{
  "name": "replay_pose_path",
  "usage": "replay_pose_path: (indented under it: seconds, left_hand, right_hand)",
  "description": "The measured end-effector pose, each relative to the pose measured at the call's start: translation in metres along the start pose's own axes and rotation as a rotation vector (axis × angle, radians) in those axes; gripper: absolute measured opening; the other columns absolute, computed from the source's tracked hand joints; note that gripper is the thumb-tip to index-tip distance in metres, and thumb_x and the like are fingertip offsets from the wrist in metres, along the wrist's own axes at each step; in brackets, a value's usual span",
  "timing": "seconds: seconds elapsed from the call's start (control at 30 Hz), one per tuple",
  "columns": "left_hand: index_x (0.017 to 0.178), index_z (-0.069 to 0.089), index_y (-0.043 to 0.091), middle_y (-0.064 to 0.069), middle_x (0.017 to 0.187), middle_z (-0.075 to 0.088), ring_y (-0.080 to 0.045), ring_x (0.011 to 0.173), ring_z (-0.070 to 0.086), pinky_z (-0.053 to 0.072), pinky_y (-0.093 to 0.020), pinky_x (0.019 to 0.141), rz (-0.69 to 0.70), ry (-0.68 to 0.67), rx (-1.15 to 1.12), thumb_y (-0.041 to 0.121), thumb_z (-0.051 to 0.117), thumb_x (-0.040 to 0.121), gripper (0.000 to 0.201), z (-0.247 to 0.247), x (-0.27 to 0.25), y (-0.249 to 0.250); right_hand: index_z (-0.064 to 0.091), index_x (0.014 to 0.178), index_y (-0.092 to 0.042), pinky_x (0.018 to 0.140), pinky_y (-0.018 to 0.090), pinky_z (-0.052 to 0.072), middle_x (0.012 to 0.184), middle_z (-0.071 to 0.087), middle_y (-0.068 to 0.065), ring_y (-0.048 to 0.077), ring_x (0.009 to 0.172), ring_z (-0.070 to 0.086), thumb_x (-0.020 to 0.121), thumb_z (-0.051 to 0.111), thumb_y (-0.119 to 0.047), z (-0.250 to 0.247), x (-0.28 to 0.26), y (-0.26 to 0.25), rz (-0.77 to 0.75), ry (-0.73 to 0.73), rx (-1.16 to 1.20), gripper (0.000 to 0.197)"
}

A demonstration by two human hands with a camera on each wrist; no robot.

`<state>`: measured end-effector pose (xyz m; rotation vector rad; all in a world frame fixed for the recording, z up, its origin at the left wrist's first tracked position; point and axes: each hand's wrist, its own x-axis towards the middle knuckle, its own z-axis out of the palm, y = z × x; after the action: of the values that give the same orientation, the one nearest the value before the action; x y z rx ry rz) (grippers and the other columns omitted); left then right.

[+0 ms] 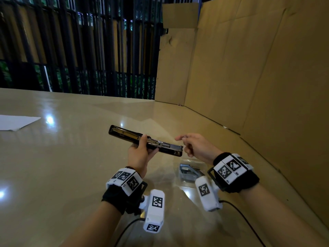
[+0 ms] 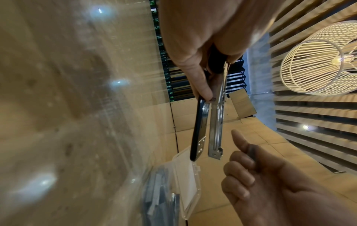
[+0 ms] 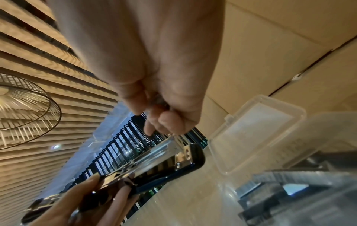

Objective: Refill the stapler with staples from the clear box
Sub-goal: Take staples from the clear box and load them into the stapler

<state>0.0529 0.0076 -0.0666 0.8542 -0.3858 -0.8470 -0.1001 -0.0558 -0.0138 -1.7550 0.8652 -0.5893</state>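
My left hand (image 1: 140, 152) grips a black stapler (image 1: 124, 134) round its middle and holds it above the table, folded open. Its metal staple channel (image 1: 167, 146) lies bare and points right toward my right hand (image 1: 194, 145). That hand hovers just off the channel's end with its fingers curled. Thumb and forefinger pinch a thin dark strip of staples (image 2: 252, 152). In the left wrist view the channel (image 2: 215, 133) stands apart from the black base (image 2: 200, 130). The clear box (image 1: 190, 172) lies open on the table below my right wrist, with staple strips inside and its lid (image 3: 257, 133) raised.
A tall cardboard wall (image 1: 249, 68) runs along the right and back. A black slatted fence (image 1: 80, 50) stands behind the glossy beige table (image 1: 71, 157). A white sheet of paper (image 1: 16, 122) lies at the far left. Camera cables (image 1: 240, 211) trail near the front edge.
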Motion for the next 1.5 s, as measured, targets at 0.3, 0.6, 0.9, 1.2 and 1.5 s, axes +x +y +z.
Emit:
replay_pose_path:
  seconds: [0.3, 0.6, 0.9, 1.2, 1.5]
  left_hand:
    - [0.085, 0.052, 0.007, -0.011, 0.082, 0.059, -0.019, 0.077, 0.062, 0.057, -0.024, 0.065, -0.019, -0.015, -0.026, 0.022, 0.047, 0.095, 0.019, 0.001, -0.001, 0.000]
    - [0.084, 0.052, 0.008, -0.010, 0.081, 0.060, -0.018, 0.076, 0.063, 0.058, -0.023, 0.065, -0.024, -0.039, -0.031, 0.023, 0.045, 0.095, 0.020, 0.004, -0.002, -0.002]
    - [0.086, 0.051, 0.008, -0.011, 0.082, 0.059, -0.017, 0.075, 0.062, 0.058, -0.022, 0.062, -0.047, -0.029, -0.069, 0.023, 0.045, 0.095, 0.018, 0.003, -0.001, -0.002]
    - [0.097, 0.049, 0.003, -0.014, 0.087, 0.058, -0.021, 0.080, 0.061, 0.058, -0.022, 0.061, -0.042, -0.014, -0.096, 0.023, 0.045, 0.096, 0.020, 0.002, -0.002, -0.002]
    - [0.083, 0.051, 0.003, -0.015, 0.080, 0.059, -0.021, 0.075, 0.062, 0.059, -0.021, 0.061, -0.003, -0.009, -0.076, 0.023, 0.046, 0.095, 0.023, 0.007, -0.003, 0.001]
  right_hand:
    - [0.065, 0.113, -0.007, 0.080, 0.023, 0.041, 0.077, 0.050, -0.015, 0.003, 0.074, 0.050, 0.092, 0.049, -0.006, 0.005, -0.002, -0.006, -0.289, 0.160, -0.542, 0.026]
    - [0.067, 0.111, -0.007, 0.075, 0.011, 0.042, 0.099, 0.066, 0.005, 0.009, 0.085, 0.053, 0.086, 0.061, -0.010, 0.016, -0.001, -0.008, -0.314, 0.195, -0.617, 0.026]
    - [0.058, 0.124, -0.011, 0.078, 0.019, 0.033, 0.114, 0.050, 0.011, 0.019, 0.100, 0.047, 0.096, 0.044, -0.013, 0.013, -0.003, 0.000, -0.375, 0.135, -1.020, 0.032]
    - [0.064, 0.114, -0.007, 0.082, 0.024, 0.039, 0.112, 0.057, 0.011, 0.022, 0.107, 0.047, 0.094, 0.047, -0.021, 0.008, -0.001, 0.009, -0.478, 0.227, -1.064, 0.030]
    - [0.069, 0.109, -0.007, 0.083, 0.020, 0.033, 0.104, 0.058, 0.012, 0.022, 0.104, 0.048, 0.089, 0.058, -0.018, 0.019, 0.000, 0.002, -0.476, 0.268, -0.828, 0.026]
